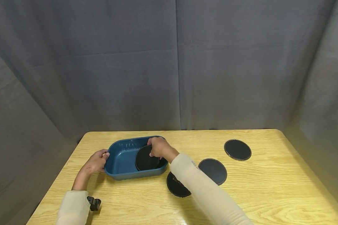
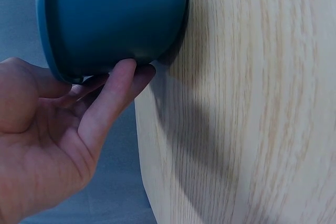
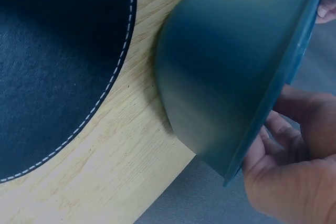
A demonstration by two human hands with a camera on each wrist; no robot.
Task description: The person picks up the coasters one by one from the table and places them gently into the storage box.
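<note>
My right grip (image 1: 156, 147): fingers curled over the top edge of a round black coaster (image 1: 146, 158), pinching it inside the blue tub (image 1: 121, 161). The coaster stands tilted, its lower edge down in the tub's right end, its flat face turned toward me and slightly left. Round, so no long axis of its own; pale stitching rims these coasters, seen close in the right wrist view.

My left grip (image 1: 97, 161): fingers fairly straight, tips pressed against the tub's left end wall just under the rim; in the left wrist view the fingertips (image 2: 123, 72) touch the wall (image 2: 115, 19) near where it meets the desk (image 2: 252, 108). Thumb position at the rim I cannot tell for sure.

Tub: oblong with rounded corners, long axis running left to right across the desk, far end angled slightly away on the right. It sits near the desk's left, toward the back edge.

Outward: three more black coasters lie flat on the wooden desk. One (image 1: 176, 187) just right of the tub's near corner, partly under my right sleeve (image 1: 202, 190); a second (image 1: 213, 171) just beside it; a third (image 1: 238, 149) farther right, apart from both. A small black device (image 1: 94, 203) sits at my left wrist. Grey cloth (image 1: 169, 62) hangs behind and at both sides.
</note>
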